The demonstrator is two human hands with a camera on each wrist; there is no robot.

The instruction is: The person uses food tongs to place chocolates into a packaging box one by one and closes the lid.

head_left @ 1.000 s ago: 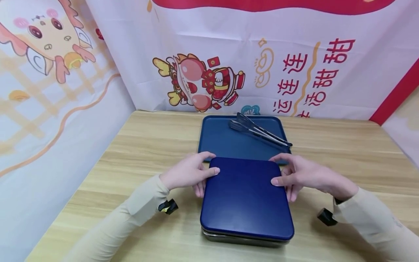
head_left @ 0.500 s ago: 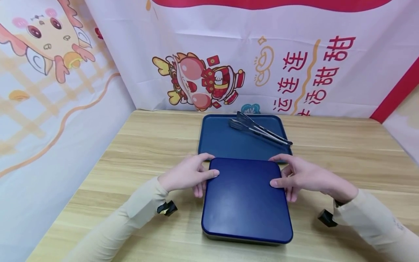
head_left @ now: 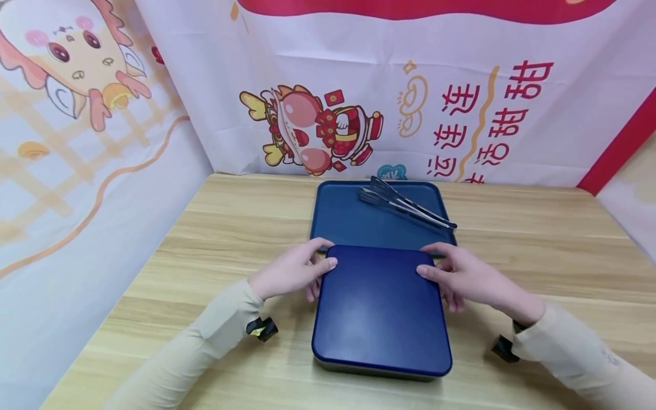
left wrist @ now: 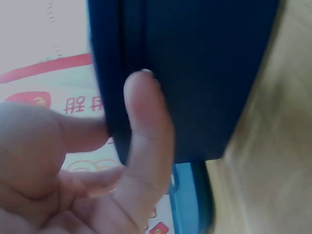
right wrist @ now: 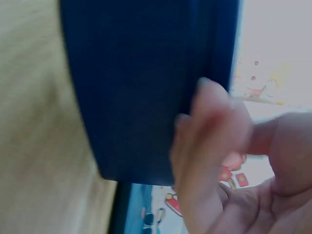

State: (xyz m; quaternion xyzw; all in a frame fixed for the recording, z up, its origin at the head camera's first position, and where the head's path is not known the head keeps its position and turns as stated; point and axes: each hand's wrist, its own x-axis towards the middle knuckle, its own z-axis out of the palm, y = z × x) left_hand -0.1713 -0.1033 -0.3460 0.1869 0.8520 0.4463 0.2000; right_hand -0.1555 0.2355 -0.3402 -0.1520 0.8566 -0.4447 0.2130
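A dark blue rectangular tin box [head_left: 381, 310] with a rounded-corner lid lies on the table in front of me. My left hand [head_left: 292, 270] grips its far left corner, thumb on top of the lid and fingers down the side. At the far right corner, my right hand [head_left: 474, 282] holds it the same way. The left wrist view has the box's side wall [left wrist: 204, 87] with a fingertip near the lid seam. In the right wrist view, blurred fingers lie against the opposite wall [right wrist: 131, 97]. What is inside the box is hidden.
Just behind the box lies a blue tray [head_left: 338, 216], its near edge partly covered by the box and hands. Black-and-silver tongs [head_left: 405, 205] rest on the tray's right part. A printed cloth [head_left: 318, 51] hangs behind the wooden table [head_left: 215, 228].
The silvery gap under the lid's near edge, seen a second ago, no longer shows; the lid sits lower. The box has shifted slightly left, and the right hand has moved left with it.
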